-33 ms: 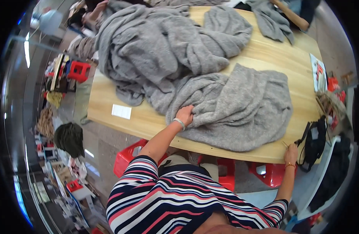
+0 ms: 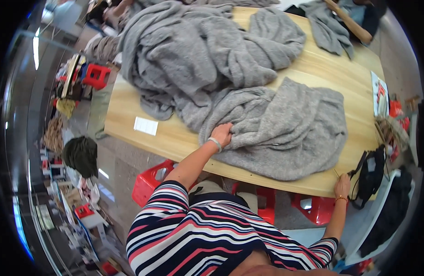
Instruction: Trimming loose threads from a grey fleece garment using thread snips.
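A grey knitted garment (image 2: 308, 124) lies bunched on the wooden table (image 2: 175, 141) in front of me. My left hand (image 2: 221, 134) is closed on a gathered fold at its near left side. Off to the right, at the table's near edge, my right hand (image 2: 342, 185) is closed around a thin, needle-like tool whose slim tip shows past the fingers. That hand is apart from the garment and beside a black bag (image 2: 372, 172) with a strap. Beyond the garment rises a big heap of the same grey knitwear (image 2: 189, 50).
A white paper slip (image 2: 145, 125) lies on the left of the table. Red stools (image 2: 149, 181) stand under its near edge. Across the table, another person's arm (image 2: 350, 20) is by a grey knit piece (image 2: 329, 30). A dark green cloth pile (image 2: 80, 156) is at the left.
The view has shifted slightly, so most of the table sits a little farther right in the picture. Both hands keep nearly the same places and grips.
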The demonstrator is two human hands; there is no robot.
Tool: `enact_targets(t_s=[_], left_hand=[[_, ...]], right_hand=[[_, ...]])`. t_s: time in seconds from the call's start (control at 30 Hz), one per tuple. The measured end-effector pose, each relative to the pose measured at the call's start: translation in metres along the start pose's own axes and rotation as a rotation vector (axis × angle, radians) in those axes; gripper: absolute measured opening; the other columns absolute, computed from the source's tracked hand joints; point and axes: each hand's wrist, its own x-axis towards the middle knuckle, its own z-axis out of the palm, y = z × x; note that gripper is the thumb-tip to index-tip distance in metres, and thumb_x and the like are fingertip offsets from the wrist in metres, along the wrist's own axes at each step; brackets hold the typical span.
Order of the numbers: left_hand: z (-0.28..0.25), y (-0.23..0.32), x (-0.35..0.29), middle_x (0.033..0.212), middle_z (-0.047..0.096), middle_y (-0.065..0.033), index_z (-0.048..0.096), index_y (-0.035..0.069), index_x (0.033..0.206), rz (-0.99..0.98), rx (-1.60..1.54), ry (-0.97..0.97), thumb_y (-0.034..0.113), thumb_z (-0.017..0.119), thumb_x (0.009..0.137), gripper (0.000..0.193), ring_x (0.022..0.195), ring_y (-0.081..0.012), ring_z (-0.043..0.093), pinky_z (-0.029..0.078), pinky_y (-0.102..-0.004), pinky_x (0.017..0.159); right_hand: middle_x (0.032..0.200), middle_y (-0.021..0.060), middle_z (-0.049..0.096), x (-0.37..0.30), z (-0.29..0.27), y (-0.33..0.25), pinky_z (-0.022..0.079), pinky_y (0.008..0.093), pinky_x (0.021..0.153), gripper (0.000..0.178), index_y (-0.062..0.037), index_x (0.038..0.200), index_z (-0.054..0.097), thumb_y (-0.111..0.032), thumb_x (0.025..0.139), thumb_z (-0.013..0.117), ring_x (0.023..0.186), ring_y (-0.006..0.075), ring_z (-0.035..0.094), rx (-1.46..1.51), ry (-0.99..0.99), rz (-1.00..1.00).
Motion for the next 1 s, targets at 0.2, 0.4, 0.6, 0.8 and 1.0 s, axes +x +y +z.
enact_targets(t_s=[0.2,0.4,0.6,0.8,1.0], left_hand=[[0.018,0.002,-0.016,0.100,0.061,-0.0137,0.056,0.010,0.103,-0.112,0.050,0.065,0.013,0.057,0.081,0.022,0.099,-0.0367,0.057,0.045,-0.0513,0.082],[0.027,0.007,-0.067,0.104,0.057,-0.0088,0.055,0.015,0.104,-0.145,0.022,0.053,0.016,0.062,0.081,0.025,0.102,-0.0317,0.054,0.044,-0.0480,0.081],[0.002,-0.042,-0.111,0.097,0.059,-0.0074,0.058,0.015,0.097,-0.226,0.065,0.184,0.013,0.062,0.078,0.019,0.096,-0.0308,0.057,0.046,-0.0472,0.078],[-0.047,-0.124,-0.130,0.102,0.057,-0.0111,0.058,0.014,0.098,-0.264,0.117,0.196,0.015,0.065,0.077,0.022,0.100,-0.0320,0.055,0.045,-0.0477,0.082],[-0.108,-0.208,-0.147,0.127,0.046,-0.0179,0.056,0.012,0.108,-0.261,0.206,0.375,0.012,0.070,0.072,0.038,0.114,-0.0384,0.049,0.042,-0.0488,0.094]], right_hand=[[0.091,0.0209,0.057,0.019,0.014,-0.041,0.047,0.0456,0.076,0.022,0.0005,0.100,0.050,-0.003,0.080,0.058,0.082,0.0395,0.056,0.221,0.046,0.120],[0.081,0.0072,0.052,0.027,0.031,-0.074,0.045,0.0314,0.069,0.018,0.0003,0.104,0.052,-0.009,0.090,0.056,0.072,0.0180,0.050,0.664,0.237,0.378],[0.093,0.0078,0.063,0.063,-0.061,-0.228,0.047,0.0299,0.074,0.031,-0.0010,0.116,0.059,-0.017,0.090,0.067,0.084,0.0166,0.058,0.859,0.144,0.113],[0.140,0.0155,0.052,0.077,-0.106,-0.376,0.048,0.0397,0.097,0.065,-0.0108,0.138,0.048,-0.018,0.079,0.075,0.121,0.0337,0.056,0.498,0.259,-0.397],[0.155,0.0140,0.033,0.073,-0.100,-0.527,0.050,0.0441,0.094,0.094,-0.0190,0.151,0.029,-0.023,0.071,0.079,0.121,0.0367,0.054,0.321,-0.092,-0.322]])
